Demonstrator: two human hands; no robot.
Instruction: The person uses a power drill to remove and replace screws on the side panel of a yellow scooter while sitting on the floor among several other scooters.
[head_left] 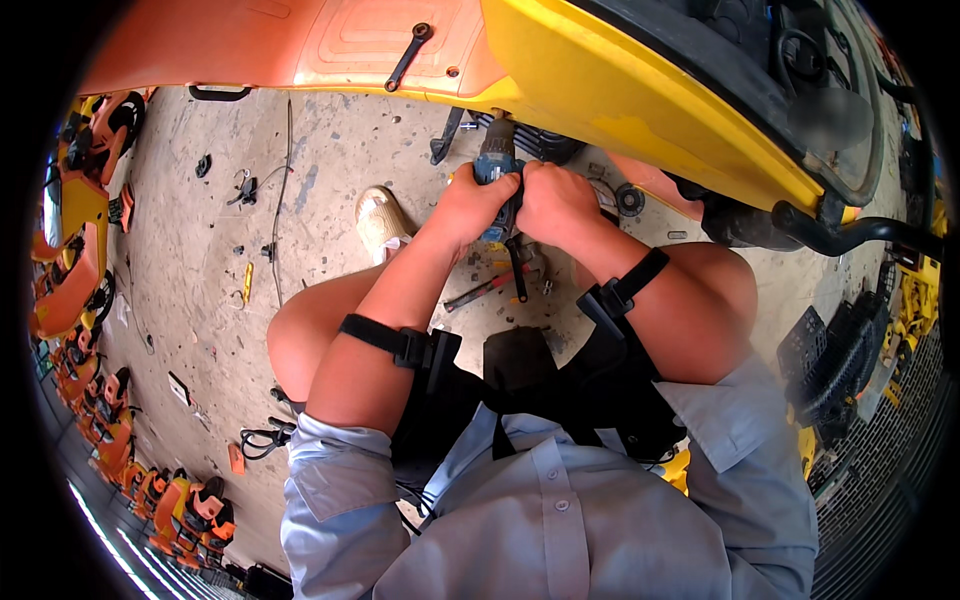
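A blue and black cordless drill [494, 165] is held between my two hands, its chuck pointing away from me. The tip of the drill meets the lower edge of the orange and yellow body panel [570, 75]. My left hand [474, 208] is closed around the drill's left side, thumb across its back. Against its right side, my right hand [556, 204] is closed with curled fingers, partly hiding the grip. On the orange part of the panel, beyond the drill, lies a black ratchet wrench [408, 58].
Below the drill, a red-handled tool [482, 288] lies on the concrete floor [215, 290]. A yellow tool [247, 284] and small parts are scattered to the left. A black curved bar [860, 232] juts out at right. Orange vehicles [75, 270] line the far left.
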